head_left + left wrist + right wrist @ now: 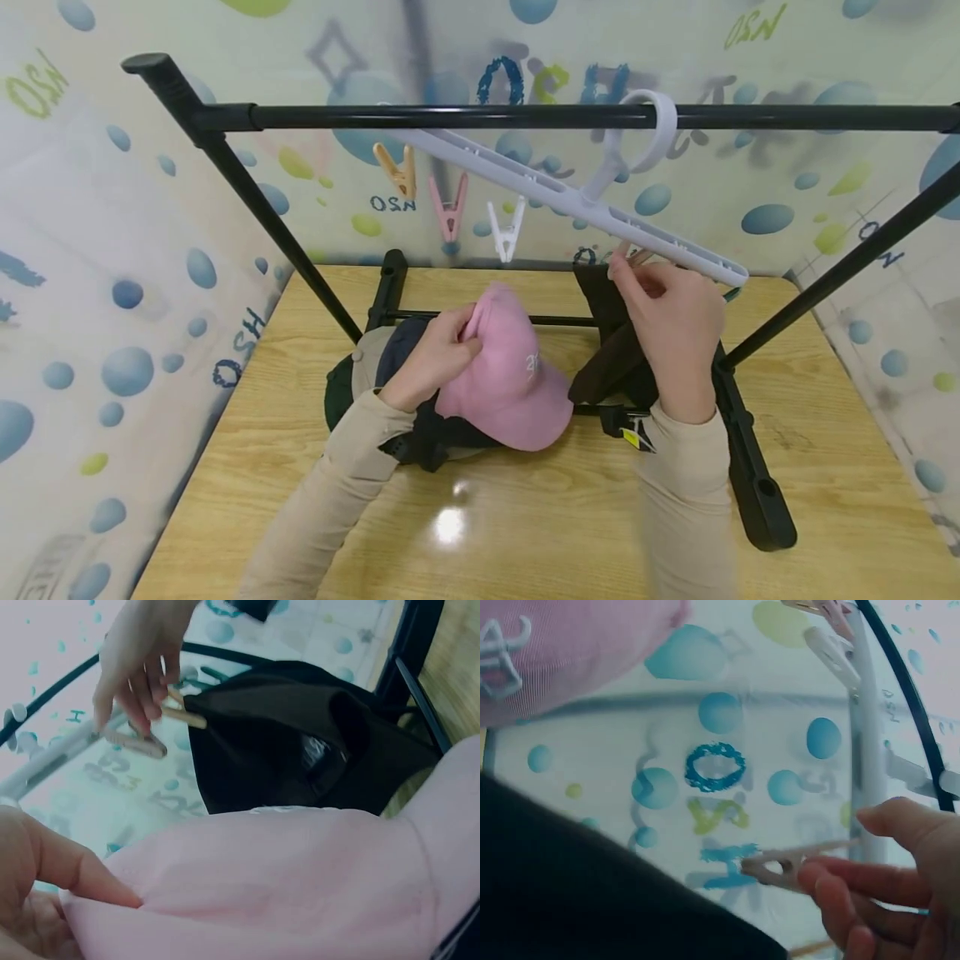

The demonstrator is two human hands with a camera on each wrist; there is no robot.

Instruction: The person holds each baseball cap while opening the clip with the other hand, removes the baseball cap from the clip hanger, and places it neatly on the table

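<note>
My left hand [438, 357] pinches the crown edge of a pink cap [502, 375], which fills the lower part of the left wrist view. At the right half of a pale hanger [555, 193], my right hand [675, 325] pinches a pale pinkish clothespin [780, 870] between thumb and fingers. Beside that hand a dark brown fabric piece [618, 350] hangs, with a beige clothespin [185, 718] at its corner. Orange [401, 173], pink [448, 212] and white [507, 232] clothespins hang along the hanger's left half.
The hanger hooks over the horizontal bar [450, 117] of a black rack standing on a wooden table [525, 533]. Several more caps [393, 350], navy, beige and dark green, lie under the left forearm. A patterned sheet [675, 50] surrounds the table.
</note>
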